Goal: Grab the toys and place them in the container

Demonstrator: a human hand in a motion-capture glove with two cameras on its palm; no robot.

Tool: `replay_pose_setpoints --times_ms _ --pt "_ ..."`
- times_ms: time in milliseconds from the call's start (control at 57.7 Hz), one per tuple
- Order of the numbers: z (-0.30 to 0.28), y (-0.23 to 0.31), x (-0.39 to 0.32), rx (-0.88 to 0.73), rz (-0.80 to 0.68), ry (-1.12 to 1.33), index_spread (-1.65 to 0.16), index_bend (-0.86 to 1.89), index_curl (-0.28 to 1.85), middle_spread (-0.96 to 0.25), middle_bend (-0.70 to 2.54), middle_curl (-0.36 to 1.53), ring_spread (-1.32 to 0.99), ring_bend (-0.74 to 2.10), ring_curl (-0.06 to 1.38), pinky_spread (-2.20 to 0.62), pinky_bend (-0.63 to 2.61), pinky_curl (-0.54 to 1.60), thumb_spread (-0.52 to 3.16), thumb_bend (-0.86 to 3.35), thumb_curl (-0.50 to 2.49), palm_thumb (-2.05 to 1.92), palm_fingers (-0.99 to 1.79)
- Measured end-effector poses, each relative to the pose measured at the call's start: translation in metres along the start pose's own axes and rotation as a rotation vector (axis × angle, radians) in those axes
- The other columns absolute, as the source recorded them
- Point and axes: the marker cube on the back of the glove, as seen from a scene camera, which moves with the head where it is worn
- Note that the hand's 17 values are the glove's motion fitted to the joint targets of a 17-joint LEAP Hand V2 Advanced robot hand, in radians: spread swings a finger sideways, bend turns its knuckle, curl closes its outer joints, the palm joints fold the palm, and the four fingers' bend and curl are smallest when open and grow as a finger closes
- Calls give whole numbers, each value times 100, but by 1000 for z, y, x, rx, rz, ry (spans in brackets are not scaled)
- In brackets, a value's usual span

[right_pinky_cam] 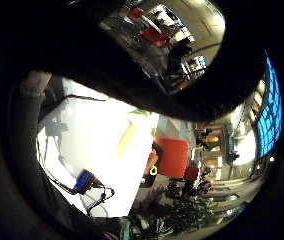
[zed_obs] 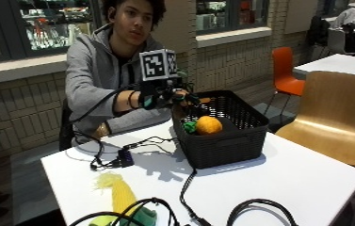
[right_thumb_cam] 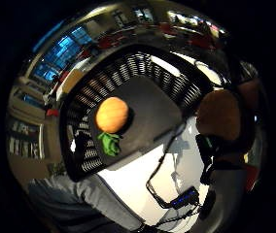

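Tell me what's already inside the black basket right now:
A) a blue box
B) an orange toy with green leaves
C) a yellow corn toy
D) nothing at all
B: the outside view shows the orange toy with its green leaves lying inside the black basket, and the thumb side palm view shows it on the basket's floor; the yellow corn toy lies out on the white table.

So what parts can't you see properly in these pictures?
- Gloved right hand, outside view: the marker cube and cables cover its fingers, so its grip cannot be told.
- Black basket, outside view: its near wall hides the floor and the underside of the orange toy.
- Corn toy, outside view: the bottom edge and cables cut it off.
- Little finger side palm view: the dark glove blocks much of the table.
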Motion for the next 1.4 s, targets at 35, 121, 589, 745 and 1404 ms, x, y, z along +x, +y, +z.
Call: replay_pose_setpoints --times_ms 35,121,589,745,1404 --pt "-4 -5 -10 11 -21 -2 -19 127 68 -7 37 43 -11 16 11 3 28 29 152 24 40 59 6" --pt "-11 -17 -31 23 -62 -26 -19 128 67 -7 38 43 -11 17 11 3 27 29 151 24 39 59 7" --pt "-12 -27 -66 -8 -97 -34 -18 127 62 -9 36 45 -13 17 13 3 28 33 147 17 38 54 8" --pt "-16 -22 -61 -58 -88 5 -18 114 59 -7 30 45 -12 21 15 3 34 36 144 13 38 52 -1" --pt "115 70 193 -347 813 -285 -26 13 35 0 18 43 -10 27 24 3 60 41 127 -2 31 23 7"
